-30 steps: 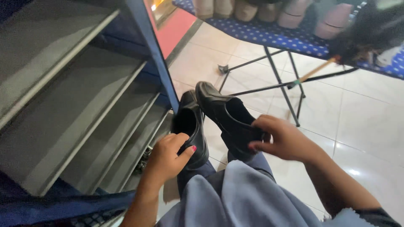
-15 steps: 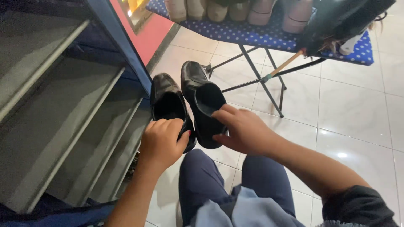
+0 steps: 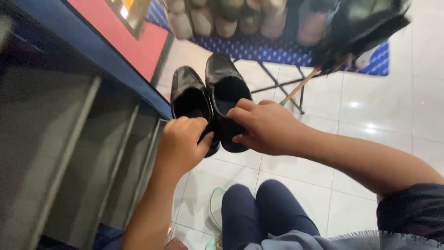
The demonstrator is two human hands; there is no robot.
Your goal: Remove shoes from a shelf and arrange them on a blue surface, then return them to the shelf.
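Observation:
My left hand grips the heel of a black leather shoe, fingers hooked into its opening. My right hand holds the heel of a second black shoe the same way. The two shoes are side by side, touching, toes pointing away from me, held in the air over the white tiled floor. They hang just right of the grey shelf rack.
The rack's slanted grey shelves and blue frame fill the left. A folding table with a blue dotted cover carries several shoes at the top. A wooden-handled brush leans under it. My knees in dark trousers are below.
Both shoes have been brought together and raised, now side by side. The view has tilted down and the rack looks closer on the left.

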